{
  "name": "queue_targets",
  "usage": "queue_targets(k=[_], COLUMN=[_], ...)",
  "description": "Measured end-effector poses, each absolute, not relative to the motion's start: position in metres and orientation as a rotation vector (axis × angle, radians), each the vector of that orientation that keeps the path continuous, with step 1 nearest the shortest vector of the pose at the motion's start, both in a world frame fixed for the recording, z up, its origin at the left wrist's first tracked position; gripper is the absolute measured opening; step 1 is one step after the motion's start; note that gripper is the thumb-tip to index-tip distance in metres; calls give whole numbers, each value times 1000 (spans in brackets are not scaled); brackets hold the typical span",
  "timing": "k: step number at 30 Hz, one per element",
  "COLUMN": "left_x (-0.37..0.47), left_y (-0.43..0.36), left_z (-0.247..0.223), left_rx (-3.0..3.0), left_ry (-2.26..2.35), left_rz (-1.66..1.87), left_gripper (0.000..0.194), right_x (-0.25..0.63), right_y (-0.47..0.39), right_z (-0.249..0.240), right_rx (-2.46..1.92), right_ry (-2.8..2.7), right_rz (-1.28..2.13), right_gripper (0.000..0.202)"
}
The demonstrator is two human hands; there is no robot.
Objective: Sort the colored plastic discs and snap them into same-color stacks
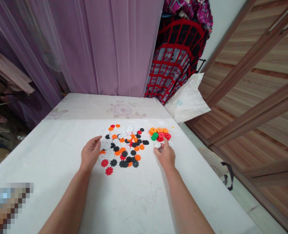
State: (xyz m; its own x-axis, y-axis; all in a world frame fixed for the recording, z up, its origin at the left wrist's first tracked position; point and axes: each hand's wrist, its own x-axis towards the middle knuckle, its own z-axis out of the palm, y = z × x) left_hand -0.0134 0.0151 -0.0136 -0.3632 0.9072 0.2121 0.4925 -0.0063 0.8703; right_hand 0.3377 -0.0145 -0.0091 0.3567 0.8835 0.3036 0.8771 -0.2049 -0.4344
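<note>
A loose pile of notched plastic snowflake discs, white, black, orange and red, lies spread on the white table. At the pile's left edge is my left hand (90,153), its fingers loosely bent and nothing visible in them. To the right of the pile, my right hand (167,156) has thumb and fingers around a white snowflake disc (158,145), partly hidden by them. Just beyond its fingertips sits a small group: a row of orange discs (158,130), red discs (161,136) and a green disc (154,136). Among the pile's nearest pieces is a red disc (109,171).
The table (124,201) has a floral-printed far end against a purple curtain (114,45). A white bag (189,97) stands at its far right corner, beside red patterned fabric (170,61). Wooden wardrobe doors (256,97) line the right side.
</note>
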Motion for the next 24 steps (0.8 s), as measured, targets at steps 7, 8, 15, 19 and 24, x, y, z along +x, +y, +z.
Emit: queue_targets(k=[7,8,15,19,24], left_x=[-12,-12,-10,-11,-12], left_y=[13,13,13,14,14], left_z=[-7,-6,-2,-6,-8], left_rx=[1440,1431,1422,1436,1434], left_ry=[1864,1869,1888,1865,1864], left_rz=[1310,1301,1309,1305,1317], left_gripper=[41,41,40,41,42], right_x=[338,337,331,329,328], right_y=[-4,-2,1,0,1], right_z=[-6,-5,0,2,3], right_rx=[-2162,-2172,-2241,-2262,-2284], right_ry=[-1478,-1464,-1429,-1411,-1406], right_rz=[11,8,11,3,14], right_gripper=[71,71,71,70,71])
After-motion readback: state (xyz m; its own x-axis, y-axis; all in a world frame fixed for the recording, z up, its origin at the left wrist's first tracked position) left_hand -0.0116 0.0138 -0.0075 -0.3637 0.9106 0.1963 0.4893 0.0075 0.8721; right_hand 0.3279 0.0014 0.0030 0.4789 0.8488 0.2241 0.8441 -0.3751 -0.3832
